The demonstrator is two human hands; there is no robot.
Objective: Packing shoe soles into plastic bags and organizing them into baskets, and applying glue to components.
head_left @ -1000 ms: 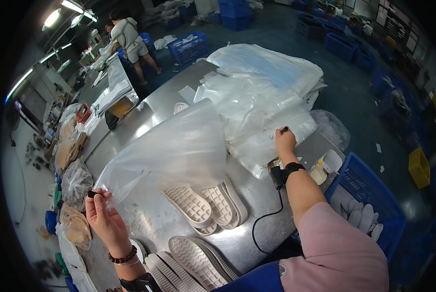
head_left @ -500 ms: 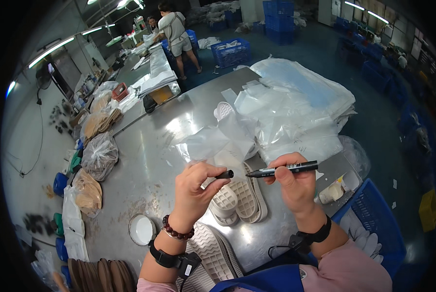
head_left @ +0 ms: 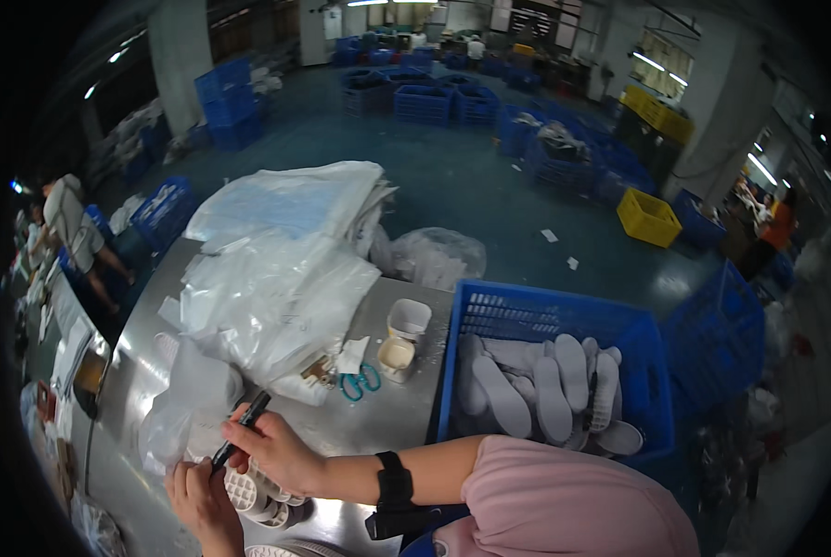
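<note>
The black marker pen (head_left: 242, 430) lies slantwise in the right hand (head_left: 276, 453), low over the near edge of the metal table (head_left: 387, 418), its tip pointing down and left. The right fingers are curled closed around its barrel. The left hand (head_left: 204, 501) sits just below and left of it, fingers bent and pinched at the pen's lower end, touching it. A black wrist strap (head_left: 394, 480) circles the right forearm, which ends in a pink sleeve (head_left: 564, 501).

Directly under the two hands lie pale shoe soles (head_left: 253, 492), tread side up, partly hidden by the fingers. A clear plastic bag (head_left: 188, 399) rests just left of the pen, against the left hand. Behind it rises a big heap of clear plastic bags (head_left: 276, 269), filling the middle of the table. Teal-handled scissors (head_left: 360, 382) lie to the right of the right hand, near a small white cup (head_left: 402, 339). Beyond the table's right edge stands a blue crate (head_left: 545, 320) holding more pale soles (head_left: 545, 390). Far left, another person (head_left: 72, 232) bends at a neighbouring bench, well apart.
</note>
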